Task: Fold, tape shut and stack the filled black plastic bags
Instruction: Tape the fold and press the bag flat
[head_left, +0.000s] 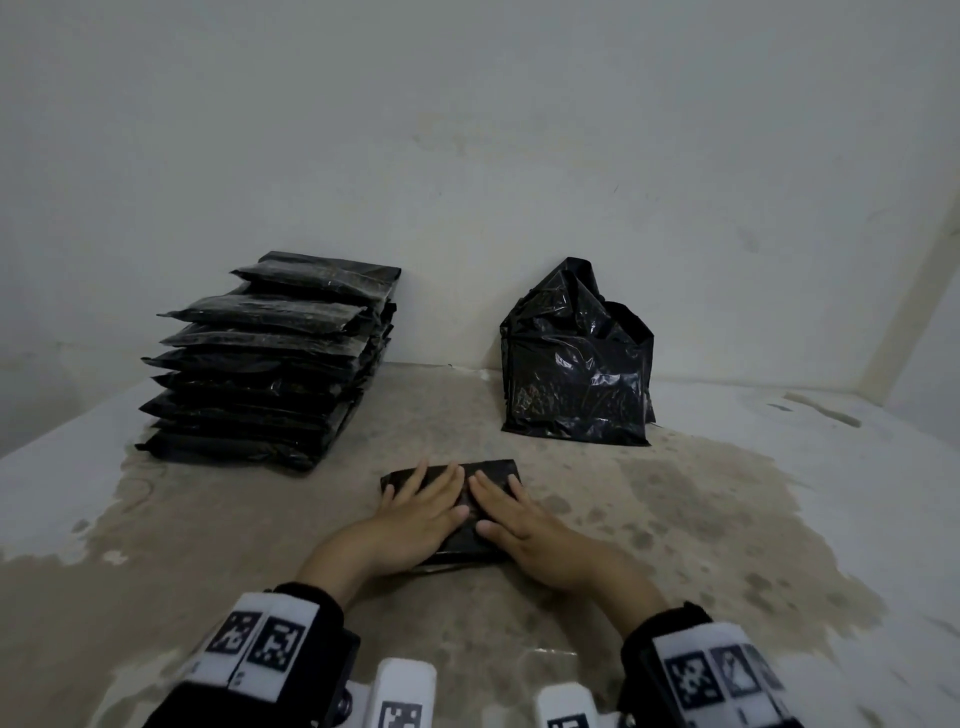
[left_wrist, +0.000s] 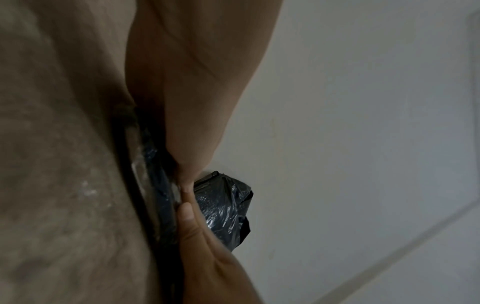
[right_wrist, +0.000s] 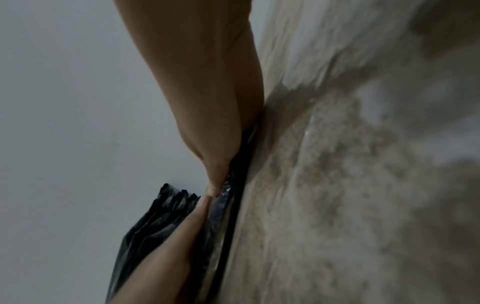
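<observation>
**Head view: two flat hands press a folded black bag on the stained surface**

Head camera footage shows the left hand (head_left: 415, 512) and the right hand (head_left: 524, 525) lying side by side, palms down, on a folded black bag (head_left: 470, 496) that sits in the near middle of the stained surface (head_left: 675, 519). The fingers of both hands are straight and spread over the top of the bag, pressing on it rather than curling round it; the thumbs point toward each other and are close together near the bag's middle. The bag lies flat, its far edge showing beyond the fingertips and its near edge showing between the wrists.

On the far left stands a stack of flat black bags (head_left: 270, 364), laid one on another with their ends somewhat uneven. On the far right, a group of upright black bags (head_left: 576, 374) leans against the wall (head_left: 467, 130), their open tops crumpled and sticking up. Both groups are well apart from the bag under the hands.

From the left wrist, the fingers lie flat along the bag's glossy top, with the upright bags beyond them. From the right wrist, the fingers likewise lie flat on the bag, with the stack behind. Each wrist wears a band with black-and-white markers (head_left: 260, 644).
</observation>
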